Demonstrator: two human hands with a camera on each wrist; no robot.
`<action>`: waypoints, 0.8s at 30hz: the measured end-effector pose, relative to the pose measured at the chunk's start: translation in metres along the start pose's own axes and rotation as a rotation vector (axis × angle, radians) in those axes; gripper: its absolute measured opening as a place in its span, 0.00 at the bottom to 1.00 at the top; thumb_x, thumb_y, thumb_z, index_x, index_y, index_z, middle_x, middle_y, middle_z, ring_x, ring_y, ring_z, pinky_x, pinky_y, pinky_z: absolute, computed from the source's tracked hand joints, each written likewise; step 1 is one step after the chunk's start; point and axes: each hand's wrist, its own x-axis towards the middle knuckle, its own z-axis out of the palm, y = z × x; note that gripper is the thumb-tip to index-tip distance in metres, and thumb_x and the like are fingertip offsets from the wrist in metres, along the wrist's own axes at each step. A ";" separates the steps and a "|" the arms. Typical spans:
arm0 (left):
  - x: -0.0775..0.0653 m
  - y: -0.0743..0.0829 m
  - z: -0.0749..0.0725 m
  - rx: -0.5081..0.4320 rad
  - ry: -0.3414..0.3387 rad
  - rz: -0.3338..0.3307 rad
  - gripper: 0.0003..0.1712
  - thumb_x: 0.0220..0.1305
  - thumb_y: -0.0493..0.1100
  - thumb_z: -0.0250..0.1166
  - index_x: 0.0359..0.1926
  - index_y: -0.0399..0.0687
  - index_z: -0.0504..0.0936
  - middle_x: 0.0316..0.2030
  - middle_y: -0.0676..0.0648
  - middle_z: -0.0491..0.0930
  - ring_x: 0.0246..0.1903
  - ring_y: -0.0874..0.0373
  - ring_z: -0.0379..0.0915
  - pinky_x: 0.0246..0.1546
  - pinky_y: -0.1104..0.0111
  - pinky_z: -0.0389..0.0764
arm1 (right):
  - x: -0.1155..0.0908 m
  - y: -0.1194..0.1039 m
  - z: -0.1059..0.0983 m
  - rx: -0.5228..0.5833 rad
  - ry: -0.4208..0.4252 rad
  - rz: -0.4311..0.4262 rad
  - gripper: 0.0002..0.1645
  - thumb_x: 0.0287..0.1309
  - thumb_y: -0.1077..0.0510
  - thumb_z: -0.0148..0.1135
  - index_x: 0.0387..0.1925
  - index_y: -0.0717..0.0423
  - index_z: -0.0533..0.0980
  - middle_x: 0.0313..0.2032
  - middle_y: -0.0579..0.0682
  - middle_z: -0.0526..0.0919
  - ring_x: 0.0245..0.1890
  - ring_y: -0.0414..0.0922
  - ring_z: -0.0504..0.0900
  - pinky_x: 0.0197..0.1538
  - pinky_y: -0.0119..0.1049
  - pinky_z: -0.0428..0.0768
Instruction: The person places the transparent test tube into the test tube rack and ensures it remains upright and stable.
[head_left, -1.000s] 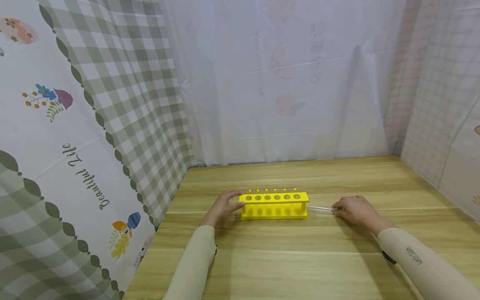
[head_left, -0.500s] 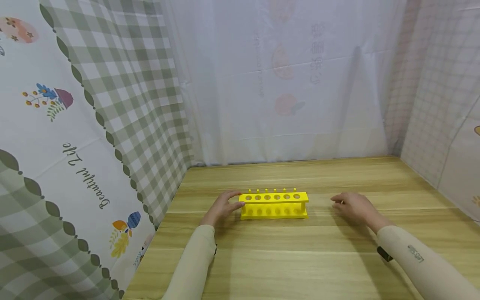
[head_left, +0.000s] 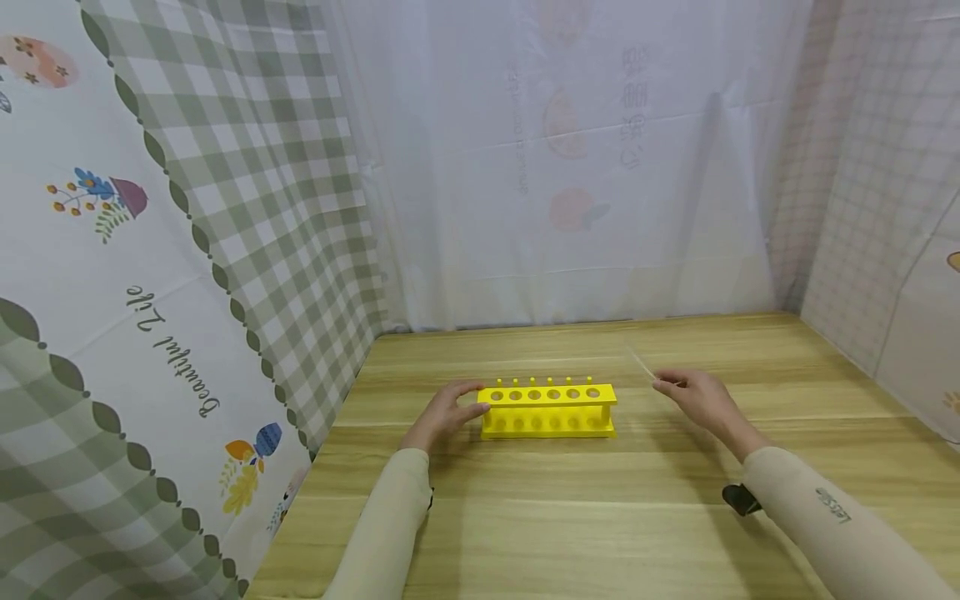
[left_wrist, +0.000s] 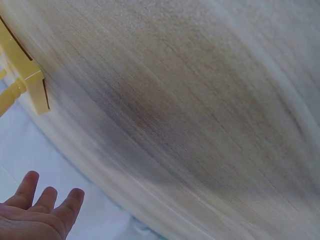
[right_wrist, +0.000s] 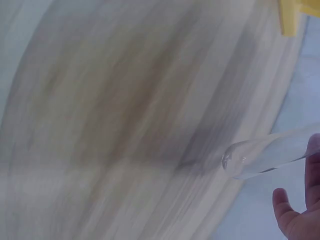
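Observation:
A yellow test tube rack [head_left: 547, 422] with a row of round holes and short pegs behind them stands on the table, no tubes in it. My left hand [head_left: 446, 412] holds the rack's left end, thumb at the front and index finger behind. Its other fingers are spread in the left wrist view, where the rack's end [left_wrist: 35, 82] shows at upper left. To the right of the rack, my right hand [head_left: 701, 404] pinches a clear glass test tube [head_left: 639, 362], raised and slanting up to the left. In the right wrist view the tube's rounded end [right_wrist: 235, 161] points away from the fingers.
The wood-grain table [head_left: 555, 517] reaches back to a white curtain [head_left: 585, 208]. A green checked cloth [head_left: 277, 192] hangs along the left, and a pale cloth [head_left: 862, 208] borders the right side.
The test tube lay nearly level between the rack and my right hand; now it is tilted upward in my fingers. My right hand has risen slightly. My left hand and the rack have stayed put.

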 end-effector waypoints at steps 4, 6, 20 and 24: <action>0.000 -0.001 0.001 -0.009 -0.003 -0.013 0.29 0.69 0.50 0.65 0.66 0.43 0.74 0.68 0.38 0.67 0.68 0.40 0.59 0.66 0.46 0.63 | 0.001 -0.008 0.000 0.069 0.021 0.032 0.37 0.74 0.39 0.48 0.67 0.66 0.69 0.60 0.69 0.75 0.57 0.66 0.74 0.53 0.61 0.75; 0.000 -0.001 0.001 -0.012 -0.005 -0.016 0.29 0.69 0.50 0.64 0.67 0.44 0.74 0.68 0.39 0.67 0.69 0.40 0.59 0.66 0.46 0.63 | 0.001 -0.012 0.001 0.119 0.034 0.044 0.39 0.74 0.37 0.47 0.68 0.66 0.68 0.62 0.69 0.72 0.60 0.66 0.72 0.56 0.62 0.73; 0.001 -0.002 0.000 -0.002 -0.003 -0.005 0.29 0.69 0.51 0.64 0.66 0.44 0.74 0.67 0.39 0.68 0.68 0.40 0.60 0.66 0.46 0.63 | 0.006 -0.046 0.010 0.407 0.203 0.088 0.38 0.70 0.40 0.55 0.68 0.62 0.69 0.64 0.63 0.73 0.53 0.40 0.75 0.46 0.21 0.72; 0.001 -0.002 0.000 -0.007 -0.003 -0.005 0.29 0.69 0.51 0.64 0.66 0.45 0.74 0.67 0.40 0.69 0.68 0.41 0.60 0.66 0.46 0.63 | 0.006 -0.055 0.011 0.445 0.220 0.087 0.38 0.70 0.40 0.55 0.69 0.61 0.68 0.64 0.61 0.73 0.47 0.27 0.73 0.50 0.23 0.73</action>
